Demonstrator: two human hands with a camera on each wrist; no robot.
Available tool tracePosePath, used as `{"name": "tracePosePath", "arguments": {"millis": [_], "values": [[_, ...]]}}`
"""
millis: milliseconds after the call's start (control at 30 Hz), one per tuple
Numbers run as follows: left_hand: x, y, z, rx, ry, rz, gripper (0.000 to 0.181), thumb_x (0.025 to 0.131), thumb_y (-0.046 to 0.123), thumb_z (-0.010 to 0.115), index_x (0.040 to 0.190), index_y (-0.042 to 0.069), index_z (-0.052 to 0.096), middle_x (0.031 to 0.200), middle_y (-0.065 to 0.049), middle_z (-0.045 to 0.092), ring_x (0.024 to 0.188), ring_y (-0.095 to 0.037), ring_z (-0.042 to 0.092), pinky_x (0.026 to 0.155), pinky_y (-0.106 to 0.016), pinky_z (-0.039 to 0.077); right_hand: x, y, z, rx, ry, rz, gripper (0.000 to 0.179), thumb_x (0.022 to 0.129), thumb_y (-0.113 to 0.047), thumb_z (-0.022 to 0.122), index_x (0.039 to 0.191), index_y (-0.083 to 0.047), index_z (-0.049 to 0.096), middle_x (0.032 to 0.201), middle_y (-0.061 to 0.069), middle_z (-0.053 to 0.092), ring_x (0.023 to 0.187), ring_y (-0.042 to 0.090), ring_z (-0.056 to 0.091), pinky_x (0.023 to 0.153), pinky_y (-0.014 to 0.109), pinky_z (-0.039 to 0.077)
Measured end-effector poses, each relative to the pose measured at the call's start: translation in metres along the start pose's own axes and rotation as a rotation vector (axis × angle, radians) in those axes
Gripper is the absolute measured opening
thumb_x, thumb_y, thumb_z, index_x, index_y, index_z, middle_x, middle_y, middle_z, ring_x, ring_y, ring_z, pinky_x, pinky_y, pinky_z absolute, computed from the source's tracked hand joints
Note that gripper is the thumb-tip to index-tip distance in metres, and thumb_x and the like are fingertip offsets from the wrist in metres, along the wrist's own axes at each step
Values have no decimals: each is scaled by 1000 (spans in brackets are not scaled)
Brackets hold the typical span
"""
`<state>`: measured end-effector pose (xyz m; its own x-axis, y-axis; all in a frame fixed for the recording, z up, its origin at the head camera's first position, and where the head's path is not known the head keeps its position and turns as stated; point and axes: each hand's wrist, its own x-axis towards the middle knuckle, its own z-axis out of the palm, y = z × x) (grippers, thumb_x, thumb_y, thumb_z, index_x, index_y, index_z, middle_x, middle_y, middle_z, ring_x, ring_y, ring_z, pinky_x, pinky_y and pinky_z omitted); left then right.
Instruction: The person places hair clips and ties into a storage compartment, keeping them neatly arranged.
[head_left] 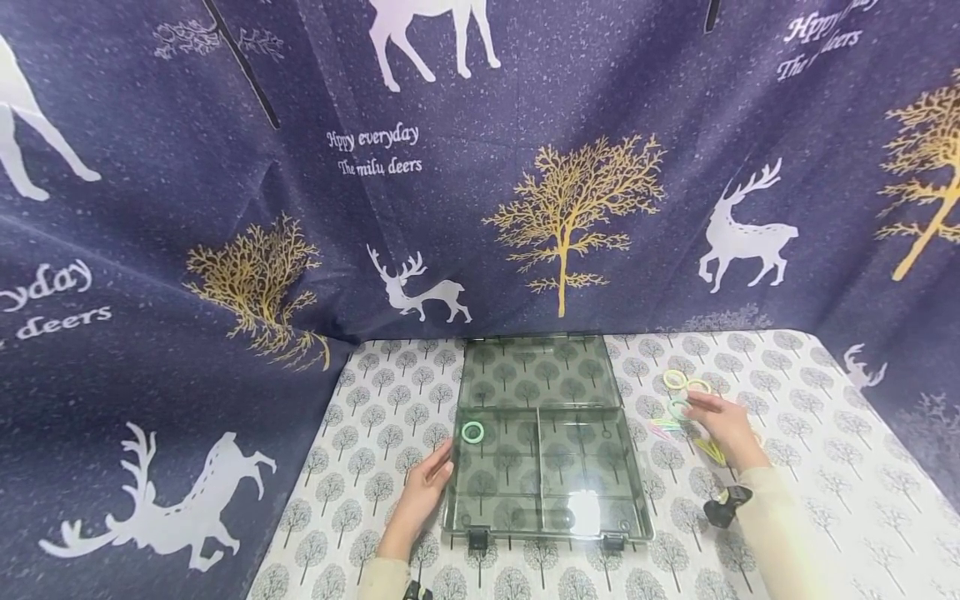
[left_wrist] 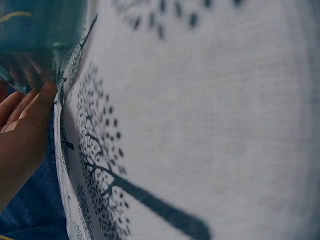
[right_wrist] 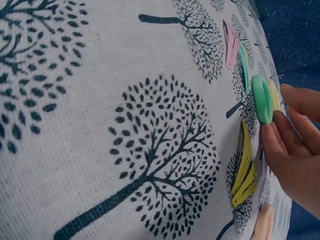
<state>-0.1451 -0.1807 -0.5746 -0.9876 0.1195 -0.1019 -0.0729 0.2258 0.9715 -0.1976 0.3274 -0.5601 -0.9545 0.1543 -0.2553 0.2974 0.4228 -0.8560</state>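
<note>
A dark translucent divided box (head_left: 539,467) lies with its lid (head_left: 536,371) laid back. One green hair tie (head_left: 472,432) is in its upper left compartment. My left hand (head_left: 425,492) touches the box's left side with its fingers extended; the left wrist view shows those fingers (left_wrist: 35,107) against the wall. My right hand (head_left: 722,425) pinches another green hair tie (right_wrist: 262,99) at its edge, right of the box. Around it lie two yellow hair ties (head_left: 674,380), a pink hair clip (right_wrist: 230,45), a green hair clip (right_wrist: 243,67) and yellow hair clips (right_wrist: 243,172).
Two black latches (head_left: 477,539) stick out from the box's front edge. A white tree-print cloth (head_left: 390,437) covers the table. Behind and to the left hangs a dark blue curtain (head_left: 450,208) with deer and trees. A pale peach item (right_wrist: 264,222) lies close under the right hand.
</note>
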Motion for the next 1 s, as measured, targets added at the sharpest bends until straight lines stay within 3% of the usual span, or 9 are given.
{"name": "tracePosePath", "arguments": {"millis": [167, 367, 533, 1000], "values": [[1, 0, 0, 9, 5, 1, 47, 99, 12, 50, 145, 8, 41, 148, -13, 40, 135, -33, 38, 112, -40, 30, 3, 5, 4, -19, 24, -48, 58, 93, -20, 62, 141, 3, 40, 140, 30, 42, 129, 50, 38, 108, 62, 29], [1, -1, 0, 4, 2, -4, 47, 99, 12, 50, 145, 8, 41, 148, -14, 41, 136, -33, 38, 113, -40, 29, 3, 6, 5, -20, 43, -28, 54, 92, -15, 61, 139, 4, 43, 139, 29, 44, 128, 48, 40, 107, 63, 32], [0, -1, 1, 20, 7, -9, 46, 100, 13, 49, 145, 9, 41, 148, -15, 41, 136, -34, 37, 114, -44, 28, 1, 1, 7, -45, 69, -48, 52, 90, -11, 62, 136, 6, 46, 135, 31, 48, 123, 47, 46, 102, 58, 40], [2, -2, 0, 21, 6, -21, 47, 100, 14, 50, 146, 12, 42, 149, -11, 41, 138, -32, 36, 115, -45, 26, -2, -1, 7, -86, 82, -70, 49, 90, -15, 65, 132, 7, 51, 125, 32, 55, 115, 47, 51, 96, 55, 45]]}}
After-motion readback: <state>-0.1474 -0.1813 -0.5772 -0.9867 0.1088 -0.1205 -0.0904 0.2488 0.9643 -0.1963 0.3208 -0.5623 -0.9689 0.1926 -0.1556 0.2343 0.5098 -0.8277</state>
